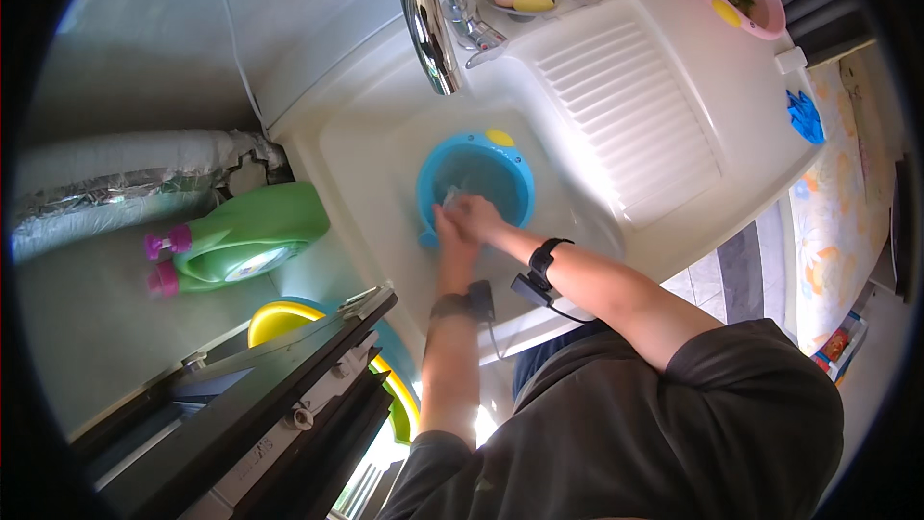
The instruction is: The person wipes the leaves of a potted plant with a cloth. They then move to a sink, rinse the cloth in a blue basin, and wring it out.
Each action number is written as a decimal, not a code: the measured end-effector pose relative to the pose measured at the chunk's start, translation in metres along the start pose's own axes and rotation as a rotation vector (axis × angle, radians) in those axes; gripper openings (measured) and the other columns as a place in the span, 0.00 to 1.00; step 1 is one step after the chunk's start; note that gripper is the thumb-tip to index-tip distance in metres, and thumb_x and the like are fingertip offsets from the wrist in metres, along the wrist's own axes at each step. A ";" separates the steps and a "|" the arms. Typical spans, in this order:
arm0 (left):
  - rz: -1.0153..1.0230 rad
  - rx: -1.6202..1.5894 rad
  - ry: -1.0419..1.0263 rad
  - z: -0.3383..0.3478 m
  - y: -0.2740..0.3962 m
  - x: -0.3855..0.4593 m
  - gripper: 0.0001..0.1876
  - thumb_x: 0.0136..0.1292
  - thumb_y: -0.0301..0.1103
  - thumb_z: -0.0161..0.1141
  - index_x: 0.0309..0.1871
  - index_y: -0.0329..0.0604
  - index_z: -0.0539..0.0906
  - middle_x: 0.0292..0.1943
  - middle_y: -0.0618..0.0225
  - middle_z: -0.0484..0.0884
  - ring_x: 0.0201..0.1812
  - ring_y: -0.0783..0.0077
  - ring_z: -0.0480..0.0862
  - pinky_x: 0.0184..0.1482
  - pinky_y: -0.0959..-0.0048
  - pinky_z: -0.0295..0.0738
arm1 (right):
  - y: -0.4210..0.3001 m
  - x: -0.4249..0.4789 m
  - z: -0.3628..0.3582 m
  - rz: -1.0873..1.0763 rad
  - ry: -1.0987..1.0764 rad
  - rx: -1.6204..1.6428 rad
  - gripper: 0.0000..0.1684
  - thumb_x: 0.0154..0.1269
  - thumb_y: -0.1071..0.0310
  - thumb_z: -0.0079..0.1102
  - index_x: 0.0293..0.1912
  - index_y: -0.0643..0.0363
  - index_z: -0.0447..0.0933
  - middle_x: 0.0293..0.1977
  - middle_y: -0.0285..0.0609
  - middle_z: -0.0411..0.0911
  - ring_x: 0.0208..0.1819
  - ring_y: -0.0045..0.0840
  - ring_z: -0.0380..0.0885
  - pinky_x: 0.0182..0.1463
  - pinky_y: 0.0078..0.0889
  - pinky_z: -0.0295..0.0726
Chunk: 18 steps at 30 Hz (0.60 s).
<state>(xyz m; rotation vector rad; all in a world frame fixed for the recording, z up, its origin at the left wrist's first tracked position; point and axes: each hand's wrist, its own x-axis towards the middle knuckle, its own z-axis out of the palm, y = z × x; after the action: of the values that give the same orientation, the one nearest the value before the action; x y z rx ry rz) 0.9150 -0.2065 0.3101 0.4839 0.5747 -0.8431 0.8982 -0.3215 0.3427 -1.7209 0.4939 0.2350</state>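
A round blue plastic basin (528,184) with a yellow oval on its rim stands in the white sink (361,159), with what looks like water inside. Over the basin's near left part my left hand (453,225) and my right hand (475,217) meet. Between them is a small pale, translucent thing (452,196), perhaps cloth or plastic; my fingers hide most of it. Each wrist wears a black strap with a small box and a cable. The chrome faucet (433,36) hangs above the sink, beyond the basin.
A ribbed washboard (621,101) is moulded into the sink's right side. Behind it sit soaps in a dish (511,0). A pink basin (772,7) holding leaves and a blue glove (805,117) lie at right. A green detergent jug (253,231) and a dark-framed window (238,404) are at left.
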 end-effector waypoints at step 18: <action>0.361 0.318 0.484 0.036 -0.026 -0.001 0.25 0.78 0.49 0.46 0.70 0.47 0.66 0.65 0.59 0.72 0.66 0.56 0.72 0.67 0.47 0.66 | 0.015 0.018 -0.043 -0.586 -0.019 -0.828 0.14 0.64 0.64 0.58 0.47 0.58 0.76 0.51 0.51 0.74 0.55 0.46 0.76 0.51 0.49 0.82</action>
<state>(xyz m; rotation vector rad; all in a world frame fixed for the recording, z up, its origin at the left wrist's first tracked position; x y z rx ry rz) 0.9037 -0.2428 0.3332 1.0658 0.7698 -0.4665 0.9031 -0.3694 0.3311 -2.5771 -0.1832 0.0201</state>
